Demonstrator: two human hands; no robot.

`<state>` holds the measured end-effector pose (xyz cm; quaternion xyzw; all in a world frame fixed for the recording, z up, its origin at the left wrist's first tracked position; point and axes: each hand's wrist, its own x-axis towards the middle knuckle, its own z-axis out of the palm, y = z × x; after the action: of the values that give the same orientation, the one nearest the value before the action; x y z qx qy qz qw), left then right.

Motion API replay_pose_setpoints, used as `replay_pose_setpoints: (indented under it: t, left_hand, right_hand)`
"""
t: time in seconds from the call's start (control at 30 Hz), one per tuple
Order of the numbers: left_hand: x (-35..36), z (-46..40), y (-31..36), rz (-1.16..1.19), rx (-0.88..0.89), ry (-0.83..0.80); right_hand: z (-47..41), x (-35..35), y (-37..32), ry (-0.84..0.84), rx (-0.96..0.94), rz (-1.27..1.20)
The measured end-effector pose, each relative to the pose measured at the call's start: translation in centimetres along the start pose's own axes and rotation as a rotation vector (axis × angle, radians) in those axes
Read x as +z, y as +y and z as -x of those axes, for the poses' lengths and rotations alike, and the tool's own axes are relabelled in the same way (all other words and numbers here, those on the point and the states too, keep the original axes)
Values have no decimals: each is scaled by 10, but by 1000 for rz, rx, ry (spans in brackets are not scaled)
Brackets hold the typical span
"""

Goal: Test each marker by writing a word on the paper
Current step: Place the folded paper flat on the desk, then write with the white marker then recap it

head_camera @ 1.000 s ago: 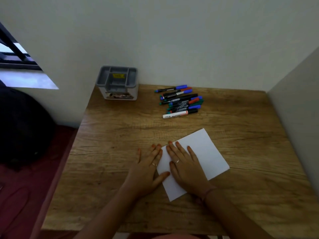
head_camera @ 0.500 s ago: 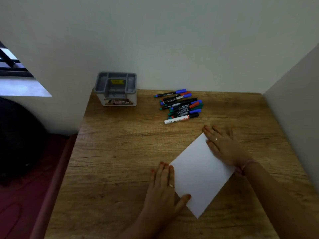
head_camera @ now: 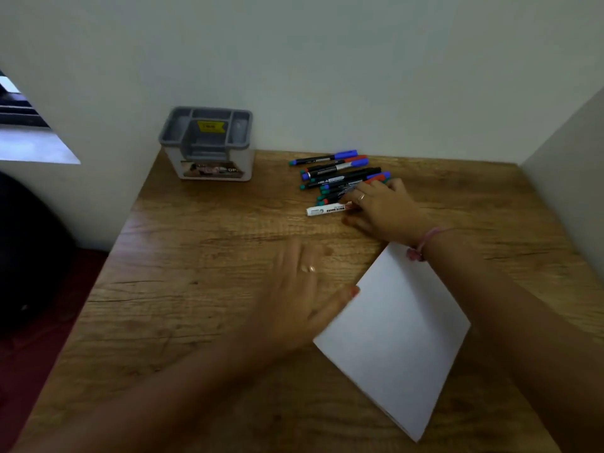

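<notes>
The wooden table stood against a pale wall, and on it the white paper lay flat and turned like a diamond, near the front right part. It looked thin and light, so it would probably slide or bend easily and would need one flat hand on it during writing. At the back left stood a grey organiser box. To the right of it, near the wall, the markers lay in a loose pile, with the white marker nearest to the person. These seemed light, stiff and smooth, best taken at the middle of the barrel. The left hand was blurred, its fingers spread flat over the table, the thumb at the left edge of the paper. The right hand reached forward over the pile, fingers at the white marker's end; whether it already pinched the marker, I could not tell.
</notes>
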<state>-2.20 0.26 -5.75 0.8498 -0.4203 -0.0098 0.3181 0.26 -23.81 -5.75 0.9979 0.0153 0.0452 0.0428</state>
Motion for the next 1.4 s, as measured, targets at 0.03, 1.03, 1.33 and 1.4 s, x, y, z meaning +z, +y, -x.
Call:
replay_pose_setpoints:
  t: [0.03, 1.03, 1.33, 1.4]
  left_hand:
    - [2, -8, -8, 79, 3, 47]
    - [-28, 91, 82, 1027, 82, -136]
    - [-19, 77, 79, 973, 10, -269]
    - [-19, 68, 72, 954, 16, -349]
  right_hand:
    - [-2, 0, 1, -20, 0, 10]
    - [181, -73, -178, 569, 11, -1700]
    - [184, -66, -168, 615, 43, -1785]
    - [179, -64, -162, 615, 79, -1752]
